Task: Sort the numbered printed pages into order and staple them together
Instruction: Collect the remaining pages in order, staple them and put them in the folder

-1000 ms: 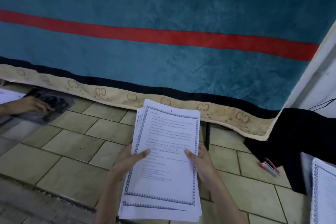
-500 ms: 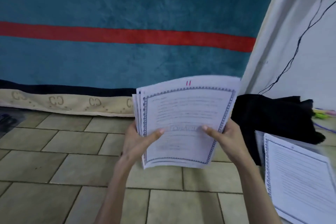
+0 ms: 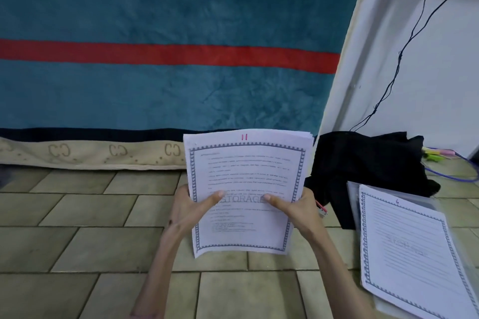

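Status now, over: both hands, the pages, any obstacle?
Left hand and right hand grip stack, page 11 on top. Page 6 on floor, right. Stapler partly hidden behind right hand. No obstacle seen.

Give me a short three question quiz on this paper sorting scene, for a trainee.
1. True or false: both hands grip the held stack of pages.
2. Which red number tops the held stack's front page? A) 6 B) 11 C) 3
3. Fill in: the sheet marked 6 lies on the floor to the person's ____.

Key
1. True: the left hand and right hand each pinch a side, thumbs on the front.
2. B
3. right, beside the black cloth.
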